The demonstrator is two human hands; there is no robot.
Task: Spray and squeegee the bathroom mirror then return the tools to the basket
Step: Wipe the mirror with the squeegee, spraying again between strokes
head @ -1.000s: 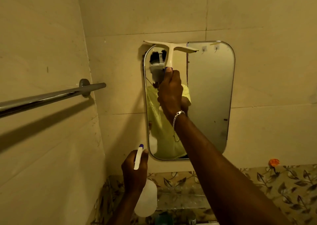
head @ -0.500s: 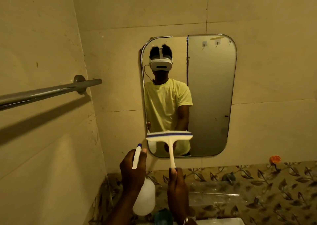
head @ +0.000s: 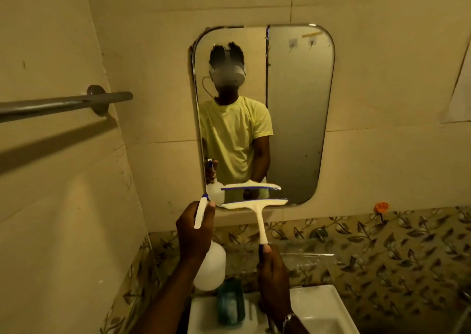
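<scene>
A rounded rectangular mirror (head: 298, 109) hangs on the tiled wall ahead. My right hand (head: 274, 280) grips the lower end of a white squeegee (head: 257, 206); its blue-edged blade sits level at the mirror's bottom left edge. My left hand (head: 195, 231) holds a white spray bottle (head: 210, 267) by its neck, trigger head with a blue tip pointing up, just left of the squeegee. Both tools are reflected in the mirror. No basket is in view.
A metal towel bar (head: 63, 105) juts from the left wall at head height. Below lies a white sink (head: 318, 308) with a teal cup (head: 230, 300) on its rim. A glass shelf (head: 311, 259) and an orange hook (head: 381, 206) sit on the leaf-patterned tiles.
My right hand has drawn the squeegee down the left half of the mirror from its top edge to its bottom edge. The left hand and bottle stayed roughly in place.
</scene>
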